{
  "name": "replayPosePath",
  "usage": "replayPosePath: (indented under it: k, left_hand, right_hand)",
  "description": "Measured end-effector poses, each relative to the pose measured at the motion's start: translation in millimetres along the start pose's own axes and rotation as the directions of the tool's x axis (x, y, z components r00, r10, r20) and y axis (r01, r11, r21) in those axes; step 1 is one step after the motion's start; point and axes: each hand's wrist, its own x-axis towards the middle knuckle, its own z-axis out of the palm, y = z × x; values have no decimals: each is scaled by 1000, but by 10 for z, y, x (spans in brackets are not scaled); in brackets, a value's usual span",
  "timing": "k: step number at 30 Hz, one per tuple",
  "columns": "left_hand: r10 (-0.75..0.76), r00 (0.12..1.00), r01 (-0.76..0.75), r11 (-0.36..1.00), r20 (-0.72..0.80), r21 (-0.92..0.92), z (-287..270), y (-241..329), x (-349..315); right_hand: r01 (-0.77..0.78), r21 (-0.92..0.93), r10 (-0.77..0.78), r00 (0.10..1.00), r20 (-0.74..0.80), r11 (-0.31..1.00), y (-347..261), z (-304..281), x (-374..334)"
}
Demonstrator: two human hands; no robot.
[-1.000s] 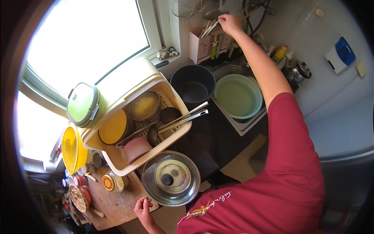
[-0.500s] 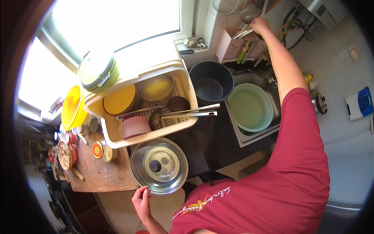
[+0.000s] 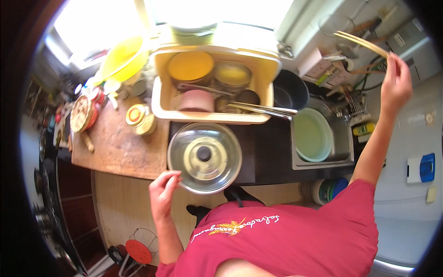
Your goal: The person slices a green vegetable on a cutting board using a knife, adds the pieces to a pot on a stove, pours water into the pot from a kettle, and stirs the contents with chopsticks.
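Above the sink (image 3: 344,152), right hand (image 3: 396,85) fingers pinch chopsticks (image 3: 361,44); left hand (image 3: 162,194), loosely open, touches glass lid (image 3: 204,157).

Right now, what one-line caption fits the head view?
Right hand lifts chopsticks above the sink; left hand touches a glass lid.

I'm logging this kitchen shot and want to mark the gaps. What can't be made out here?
- Head view: the window is washed out by glare, so nothing outside shows.
- The jars at the left are too small and bent by the lens.
- The dish rack has stacked bowls hiding its lower contents.
- How the right hand grips the chopsticks is hidden behind its own fingers.
- Whether the left hand touches the lid is unclear.
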Motion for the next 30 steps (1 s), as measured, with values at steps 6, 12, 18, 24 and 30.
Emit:
replayPosePath:
  k: [6,12,18,24,30]
  left_hand:
    - [318,895,-123,850,312,-512,-623,88,-230]
    - [355,920,-361,597,-168,-716,-2244,182,-757]
    - [288,797,-241,958,-531,158,-3977,-770,-1552]
    - [159,724,316,789,-671,528,-5108,-1169,-2004]
    - [73,562,577,679,-824,454,-6575,-1201,-2223]
  right_hand:
    - [-354,783,84,927,365,512,-2983,-335,-874]
    - [-941,264,-392,329,859,-211,-5684,-448,-1967]
    - [-729,668,-842,260,472,149,-7488,-362,-2251]
    - [-799,601,-972,156,175,-20,-9299,-527,-2071]
    - [-825,515,-930,344,128,-234,-11051,-405,-2191]
